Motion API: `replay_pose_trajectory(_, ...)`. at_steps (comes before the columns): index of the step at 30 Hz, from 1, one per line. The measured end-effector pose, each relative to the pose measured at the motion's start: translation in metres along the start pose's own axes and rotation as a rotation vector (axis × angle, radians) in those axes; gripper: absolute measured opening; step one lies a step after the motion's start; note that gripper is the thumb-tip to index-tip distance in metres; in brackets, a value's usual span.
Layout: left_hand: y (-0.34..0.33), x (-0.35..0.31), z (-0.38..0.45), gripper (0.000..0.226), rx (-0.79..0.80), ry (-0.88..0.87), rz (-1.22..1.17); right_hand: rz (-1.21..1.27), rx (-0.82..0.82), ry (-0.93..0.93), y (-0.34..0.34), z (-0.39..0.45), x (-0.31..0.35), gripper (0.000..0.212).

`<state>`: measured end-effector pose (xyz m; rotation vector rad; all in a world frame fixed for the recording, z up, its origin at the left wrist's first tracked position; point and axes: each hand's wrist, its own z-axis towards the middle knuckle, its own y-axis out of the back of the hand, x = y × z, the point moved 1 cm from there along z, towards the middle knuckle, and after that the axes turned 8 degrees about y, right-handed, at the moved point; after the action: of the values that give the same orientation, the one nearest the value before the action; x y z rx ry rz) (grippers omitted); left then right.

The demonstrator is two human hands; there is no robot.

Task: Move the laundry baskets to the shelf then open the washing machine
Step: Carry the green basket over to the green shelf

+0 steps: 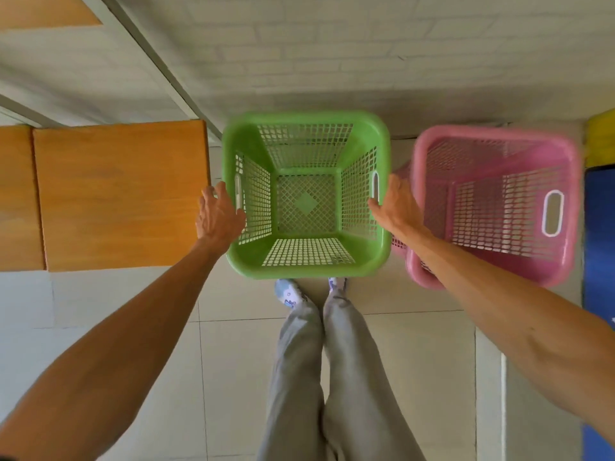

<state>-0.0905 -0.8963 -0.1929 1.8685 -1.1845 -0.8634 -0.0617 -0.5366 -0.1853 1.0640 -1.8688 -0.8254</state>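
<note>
An empty green laundry basket (306, 264) stands on the floor right in front of my feet. My left hand (218, 212) is at its left rim, fingers spread, beside the left handle slot. My right hand (397, 202) lies against its right rim by the right handle slot, fingers extended. Neither hand has closed around the rim. An empty pink laundry basket (499, 207) stands just right of the green one, tilted in view, partly behind my right forearm.
A wooden shelf top (119, 194) lies left of the green basket, close to my left hand. A white brick wall (332, 54) rises behind the baskets. Blue (599, 234) and yellow (600, 141) objects sit at the right edge. Pale floor tiles (416, 361) surround my legs.
</note>
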Motion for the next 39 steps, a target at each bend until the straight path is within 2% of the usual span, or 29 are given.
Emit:
replay_pose_trajectory(9,-0.020,0.005,0.031,0.077,0.080,0.085,-0.172,0.011,0.078,-0.101,-0.020,0.030,-0.010,0.073)
replay_pose_trajectory(16,-0.028,-0.002,0.053,0.082,0.111,0.103,-0.244,0.045,0.079,-0.149,-0.024,0.054,-0.008,0.070)
replay_pose_trajectory(25,-0.046,-0.005,0.067,0.096,0.075,0.179,-0.247,0.019,0.022,-0.203,-0.048,0.065,-0.024,0.101)
replay_pose_trajectory(29,-0.032,0.001,0.053,0.089,0.079,0.086,-0.272,0.054,-0.036,-0.190,-0.032,0.057,-0.025,0.101)
replay_pose_trajectory(32,0.004,-0.004,0.021,0.089,0.060,0.049,-0.279,0.067,-0.074,-0.119,-0.005,0.046,-0.021,0.101)
replay_pose_trajectory(36,0.083,-0.015,-0.032,0.092,0.033,0.066,-0.360,0.111,-0.102,-0.067,0.081,0.008,0.011,0.087)
replay_pose_trajectory(39,0.149,-0.023,-0.085,0.089,-0.069,0.047,-0.435,0.160,-0.140,0.069,0.151,-0.013,0.029,0.076)
